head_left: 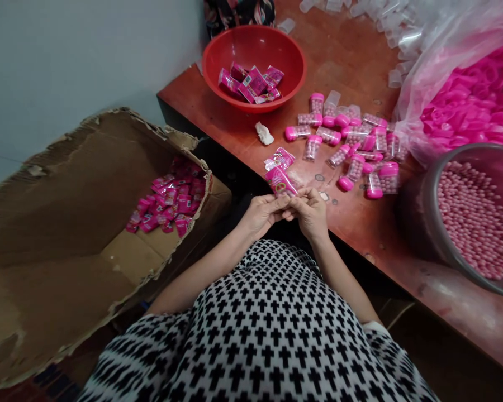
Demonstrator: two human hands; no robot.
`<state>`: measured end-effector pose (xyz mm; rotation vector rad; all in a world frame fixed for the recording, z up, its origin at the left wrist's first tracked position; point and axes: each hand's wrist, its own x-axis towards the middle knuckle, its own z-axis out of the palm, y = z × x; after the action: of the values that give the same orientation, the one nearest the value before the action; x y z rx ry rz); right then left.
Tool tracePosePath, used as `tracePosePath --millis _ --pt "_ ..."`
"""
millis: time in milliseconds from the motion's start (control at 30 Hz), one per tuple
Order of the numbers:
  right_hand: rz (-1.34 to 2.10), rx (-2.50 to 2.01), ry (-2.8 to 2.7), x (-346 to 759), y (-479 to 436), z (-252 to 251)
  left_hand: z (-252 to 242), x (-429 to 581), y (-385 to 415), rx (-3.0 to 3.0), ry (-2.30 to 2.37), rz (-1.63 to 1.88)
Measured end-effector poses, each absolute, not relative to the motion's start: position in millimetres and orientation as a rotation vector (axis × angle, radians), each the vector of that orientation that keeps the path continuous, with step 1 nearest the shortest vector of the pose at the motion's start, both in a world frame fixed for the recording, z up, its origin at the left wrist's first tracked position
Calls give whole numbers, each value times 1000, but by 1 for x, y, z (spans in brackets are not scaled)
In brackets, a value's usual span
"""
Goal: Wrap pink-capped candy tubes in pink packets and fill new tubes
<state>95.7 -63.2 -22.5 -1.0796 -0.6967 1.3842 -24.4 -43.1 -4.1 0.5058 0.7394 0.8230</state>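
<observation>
Both my left hand (262, 215) and my right hand (309, 209) are closed on the lower end of a pink printed packet (280, 182), over the table's near edge. Fingertips and thumbs of the two hands meet there, and they hide the packet's bottom. Just beyond it another pink packet (281, 158) lies on the table. To the right of my hands, several clear vials with pink caps (312, 147) lie scattered, filled with small pink balls. A crumpled white scrap (264, 134) rests behind the packets.
A red bowl (212, 61) with pink packets stands at the back. On the left, a cardboard box (121, 148) holds more packets. At right are a grey tub (430, 195) of pink balls and a plastic bag of pink caps (473, 100). Clear empty vials (406, 39) lie behind.
</observation>
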Motion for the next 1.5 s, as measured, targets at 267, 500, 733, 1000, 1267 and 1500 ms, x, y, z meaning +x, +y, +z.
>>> tracePosePath --millis 267,500,733,1000,1267,1500 --pt "1392 -1106 -809 95 -51 -14 -2 -83 -25 468 1041 1567" --pt "1262 -1249 -859 107 -46 -12 -42 -40 41 1787 1386 1106" --pt "1188 -1309 -930 114 -30 -12 -62 -27 57 2034 1462 1046" --pt "1102 -1235 -906 110 2 -25 -41 -21 21 1875 1258 1249" --pt "1359 -1237 -1114 123 -10 -9 -19 -38 -5 913 997 794" --pt "545 -1894 -1523 144 22 5 -21 -39 -13 669 1088 911"
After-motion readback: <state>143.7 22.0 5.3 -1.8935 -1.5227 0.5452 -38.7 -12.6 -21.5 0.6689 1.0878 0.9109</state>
